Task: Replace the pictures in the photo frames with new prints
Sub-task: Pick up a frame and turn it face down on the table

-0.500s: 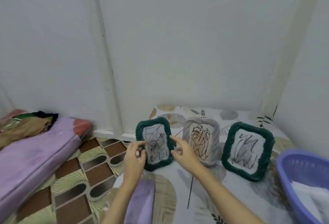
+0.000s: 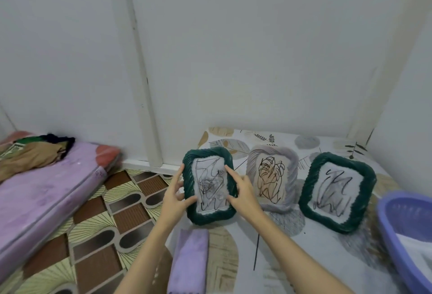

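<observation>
- Step in hand: taking hold of the first frame. Three frames stand in a row on the leaf-patterned surface [image 2: 268, 258], each propped upright and leaning back toward the wall.
- Task item location: the left green frame [image 2: 208, 184] stands at the left end of the row, near the surface edge. The grey frame [image 2: 272, 178] stands just beside it in the middle. The right green frame [image 2: 336, 192] stands at the right end.
- Each frame shows a scribbled print behind its front.
- Left hand [image 2: 174, 196]: grip closed on the left border of the left green frame, thumb on the front at the lower left corner, fingers along the outer edge.
- Right hand [image 2: 243, 192]: fingers nearly straight, laid against the right border and the front face of the same frame. This is contact, not a curled hold.
- Whether the frame is lifted off the surface cannot be told.
- Next move, as a judgement: lift the frame and turn it over to reach the backing. This calls for a firm hold on both borders, since the right hand currently only presses.
- Risk: the grey frame is close enough to be knocked during the lift.
- Nearby: a folded purple cloth [image 2: 190, 261] lies in front of the frame; a purple basin [image 2: 397, 228] sits at the right edge. New prints are not identifiable.
</observation>
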The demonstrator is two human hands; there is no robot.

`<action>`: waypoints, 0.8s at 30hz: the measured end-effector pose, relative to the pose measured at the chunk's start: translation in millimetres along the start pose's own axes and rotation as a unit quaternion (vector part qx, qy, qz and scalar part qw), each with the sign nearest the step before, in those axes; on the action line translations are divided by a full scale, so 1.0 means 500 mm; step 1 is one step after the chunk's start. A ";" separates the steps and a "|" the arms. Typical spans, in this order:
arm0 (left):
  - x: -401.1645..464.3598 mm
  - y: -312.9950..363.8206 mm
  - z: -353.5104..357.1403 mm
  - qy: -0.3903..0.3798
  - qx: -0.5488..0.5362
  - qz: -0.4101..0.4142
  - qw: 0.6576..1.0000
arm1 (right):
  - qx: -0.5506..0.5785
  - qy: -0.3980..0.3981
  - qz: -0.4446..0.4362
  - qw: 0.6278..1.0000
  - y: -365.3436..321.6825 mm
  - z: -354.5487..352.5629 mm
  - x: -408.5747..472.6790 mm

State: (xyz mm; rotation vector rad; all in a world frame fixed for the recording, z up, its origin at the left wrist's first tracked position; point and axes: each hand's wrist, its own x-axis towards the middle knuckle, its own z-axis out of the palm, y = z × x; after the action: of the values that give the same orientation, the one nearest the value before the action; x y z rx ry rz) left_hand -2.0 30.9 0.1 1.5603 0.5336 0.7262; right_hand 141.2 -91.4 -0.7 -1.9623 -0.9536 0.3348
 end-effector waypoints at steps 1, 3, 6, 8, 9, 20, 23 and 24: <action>-0.010 0.009 0.000 -0.013 -0.012 -0.001 1.000 | 0.002 0.001 -0.009 1.000 0.002 -0.012 -0.015; -0.030 0.019 0.005 -0.045 -0.027 -0.014 0.999 | 0.008 0.001 -0.021 1.000 0.009 -0.042 -0.047; -0.068 0.033 0.035 -0.065 -0.065 -0.028 0.995 | -0.004 -0.004 -0.021 1.000 0.025 -0.097 -0.107; -0.097 0.042 0.072 -0.051 -0.095 -0.038 0.993 | -0.009 0.004 -0.004 1.000 0.024 -0.131 -0.147; -0.111 0.045 0.093 -0.039 -0.095 -0.034 0.994 | -0.012 0.031 -0.006 0.999 0.019 -0.145 -0.164; -0.256 0.063 0.271 -0.145 0.106 0.134 0.974 | -0.076 0.157 0.029 0.984 -0.038 -0.241 -0.288; -0.271 0.087 0.284 -0.153 0.086 0.150 0.973 | -0.028 0.173 0.051 0.983 -0.030 -0.263 -0.320; -0.271 0.099 0.285 -0.135 0.074 0.162 0.975 | 0.004 0.167 0.056 0.984 -0.028 -0.271 -0.329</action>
State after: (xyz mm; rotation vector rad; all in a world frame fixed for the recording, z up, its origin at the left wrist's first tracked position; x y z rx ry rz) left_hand 2.7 -170.3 25.8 1.8769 0.1335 0.7127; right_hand 101.1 -290.8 64.5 -1.9904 -0.6265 0.0676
